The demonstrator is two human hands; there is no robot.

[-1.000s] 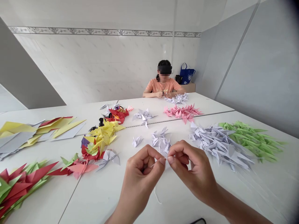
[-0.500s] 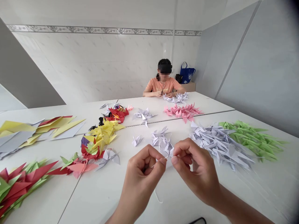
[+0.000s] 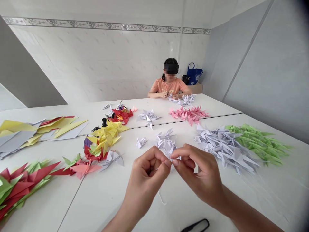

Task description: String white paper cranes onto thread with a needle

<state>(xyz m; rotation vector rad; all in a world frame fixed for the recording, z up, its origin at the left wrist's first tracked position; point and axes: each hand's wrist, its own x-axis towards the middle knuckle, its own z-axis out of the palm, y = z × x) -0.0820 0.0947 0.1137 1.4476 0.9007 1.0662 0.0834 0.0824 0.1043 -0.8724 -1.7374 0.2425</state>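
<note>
While their fingertips meet, the person's left hand (image 3: 147, 180) and right hand (image 3: 202, 177) are closed in fine pinches, apparently on a thin white thread (image 3: 161, 199), part of which curls below at six o'clock. Folded white paper cranes (image 3: 166, 143) lie just beyond at twelve, a black loop-shaped handle (image 3: 193, 225) at five. The step looks like fingertip thread work; the next move calls for steady, delicate tension.

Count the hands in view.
4: the wearer's left hand and the wearer's right hand, close together in the foreground; the co-worker's right hand and the co-worker's left hand, across the table.
</note>
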